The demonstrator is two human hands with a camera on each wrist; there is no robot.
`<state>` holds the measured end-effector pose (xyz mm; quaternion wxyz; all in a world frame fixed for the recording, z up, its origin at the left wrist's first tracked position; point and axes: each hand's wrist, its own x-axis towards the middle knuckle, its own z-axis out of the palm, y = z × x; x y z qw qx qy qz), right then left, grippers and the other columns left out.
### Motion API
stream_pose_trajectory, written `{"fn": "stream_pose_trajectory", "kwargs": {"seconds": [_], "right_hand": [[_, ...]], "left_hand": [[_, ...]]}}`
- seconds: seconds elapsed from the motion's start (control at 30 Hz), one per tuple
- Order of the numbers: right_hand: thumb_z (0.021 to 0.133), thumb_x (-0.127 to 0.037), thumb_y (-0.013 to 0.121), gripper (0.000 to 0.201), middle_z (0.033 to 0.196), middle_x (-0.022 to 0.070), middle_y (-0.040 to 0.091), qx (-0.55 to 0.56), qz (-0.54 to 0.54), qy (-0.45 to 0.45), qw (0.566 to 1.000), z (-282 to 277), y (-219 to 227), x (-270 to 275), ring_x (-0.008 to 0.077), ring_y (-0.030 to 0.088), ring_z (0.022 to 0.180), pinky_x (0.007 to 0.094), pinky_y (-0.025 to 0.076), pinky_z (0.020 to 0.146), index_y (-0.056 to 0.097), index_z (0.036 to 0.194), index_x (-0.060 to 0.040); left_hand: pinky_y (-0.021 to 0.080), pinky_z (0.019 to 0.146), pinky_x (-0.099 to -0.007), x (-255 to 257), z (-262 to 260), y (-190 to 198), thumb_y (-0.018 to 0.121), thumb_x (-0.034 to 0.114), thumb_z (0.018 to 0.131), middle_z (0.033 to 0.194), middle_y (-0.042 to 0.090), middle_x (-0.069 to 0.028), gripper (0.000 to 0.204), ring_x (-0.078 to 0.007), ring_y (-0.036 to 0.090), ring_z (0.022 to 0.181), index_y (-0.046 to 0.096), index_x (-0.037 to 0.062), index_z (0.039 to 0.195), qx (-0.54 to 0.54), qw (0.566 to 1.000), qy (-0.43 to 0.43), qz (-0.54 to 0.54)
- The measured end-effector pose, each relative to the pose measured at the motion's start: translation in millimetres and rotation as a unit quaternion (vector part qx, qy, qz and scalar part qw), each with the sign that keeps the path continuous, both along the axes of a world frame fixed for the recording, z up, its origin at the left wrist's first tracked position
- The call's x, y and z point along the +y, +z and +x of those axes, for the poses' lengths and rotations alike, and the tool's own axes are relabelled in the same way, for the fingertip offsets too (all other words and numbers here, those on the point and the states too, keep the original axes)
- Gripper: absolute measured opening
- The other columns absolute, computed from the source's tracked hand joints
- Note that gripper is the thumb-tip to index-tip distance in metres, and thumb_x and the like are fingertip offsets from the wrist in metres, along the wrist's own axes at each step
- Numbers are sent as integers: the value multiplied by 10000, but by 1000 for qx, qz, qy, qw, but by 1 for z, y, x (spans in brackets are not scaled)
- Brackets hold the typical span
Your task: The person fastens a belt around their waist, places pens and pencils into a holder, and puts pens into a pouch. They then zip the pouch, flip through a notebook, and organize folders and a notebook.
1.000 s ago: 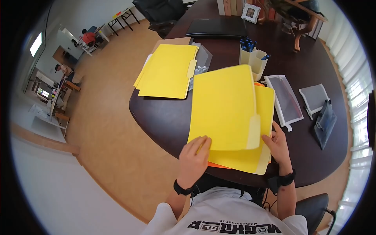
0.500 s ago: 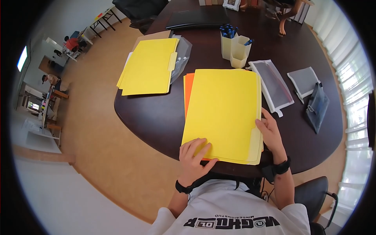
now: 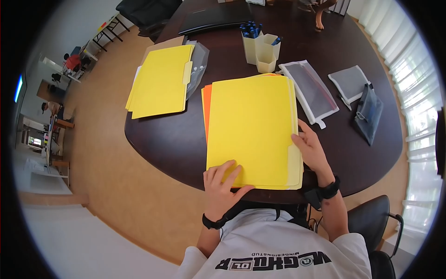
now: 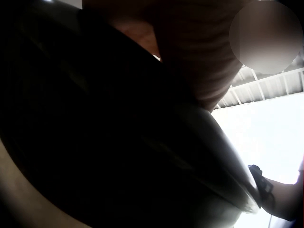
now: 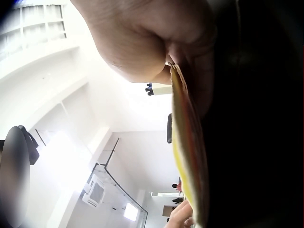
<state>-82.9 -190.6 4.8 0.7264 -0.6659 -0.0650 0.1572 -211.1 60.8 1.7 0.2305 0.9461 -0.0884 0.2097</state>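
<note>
A stack of yellow file folders [image 3: 251, 130] lies at the desk's near edge, with an orange folder [image 3: 207, 116] showing along its left side. My left hand [image 3: 220, 193] rests on the near left corner, fingers spread over the top folder and thumb along the near edge. On the right edge, my right hand [image 3: 310, 146] grips the stack by the tabs, thumb on top and fingers beneath. The right wrist view shows the layered folder edges [image 5: 183, 128] side-on below that hand. Dark shapes fill most of the left wrist view.
Another pile of yellow folders [image 3: 160, 81] lies at the left over a clear plastic bag [image 3: 197, 65]. Pen holders [image 3: 267, 53] stand beyond the stack. Mesh pouches [image 3: 310, 90] and a dark zip pouch [image 3: 368, 114] lie right. A black laptop [image 3: 216, 17] is at the back.
The raised top folder has come down onto the stack, and its edges now line up more closely. My left hand stays at the near left corner, my right hand at the right edge.
</note>
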Motion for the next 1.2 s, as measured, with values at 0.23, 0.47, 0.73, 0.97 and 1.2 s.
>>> {"fn": "stream_pose_trajectory", "kwargs": {"seconds": [0.23, 0.47, 0.73, 0.97, 1.2], "right_hand": [[980, 7, 507, 521, 973, 117, 721, 9, -23, 11, 1000, 0, 7, 0, 92, 676, 806, 231, 499, 722, 345, 1474, 5], [850, 15, 681, 732, 1035, 139, 715, -14, -58, 23, 998, 0, 9, 0, 146, 692, 919, 258, 521, 802, 320, 1487, 7], [854, 4, 705, 773, 1101, 178, 692, 44, 51, 25, 997, 0, 14, -3, 191, 693, 972, 301, 536, 852, 290, 1507, 15], [874, -26, 701, 752, 1175, 215, 659, 98, 152, -8, 983, -1, 15, -2, 212, 689, 1008, 312, 546, 878, 296, 1505, 37], [832, -20, 733, 694, 1181, 176, 666, 70, 95, 21, 993, 1, 9, -3, 191, 678, 1022, 310, 528, 912, 398, 1435, 52]], "left_hand": [[417, 865, -411, -3, -1, -4, 872, 432, 658, 1195, 654, -45, 552, -272, 545, 990, 719, 66, 1041, -2, 1000, 15, -9], [424, 880, -418, -4, -2, 3, 883, 417, 641, 1201, 649, -53, 563, -279, 552, 1004, 716, 55, 1039, 22, 999, 12, -28], [400, 965, -453, -1, -1, 12, 869, 420, 670, 1256, 606, -109, 635, -324, 535, 1143, 676, 55, 1152, 29, 999, -19, -23], [439, 938, -432, -6, -1, 5, 853, 467, 677, 1229, 627, -108, 685, -318, 558, 1107, 667, 39, 1179, 12, 999, -16, -27], [452, 901, -432, -8, 1, -1, 833, 507, 686, 1178, 645, -101, 657, -306, 576, 1047, 689, 36, 1121, -20, 1000, -18, -2]]}}
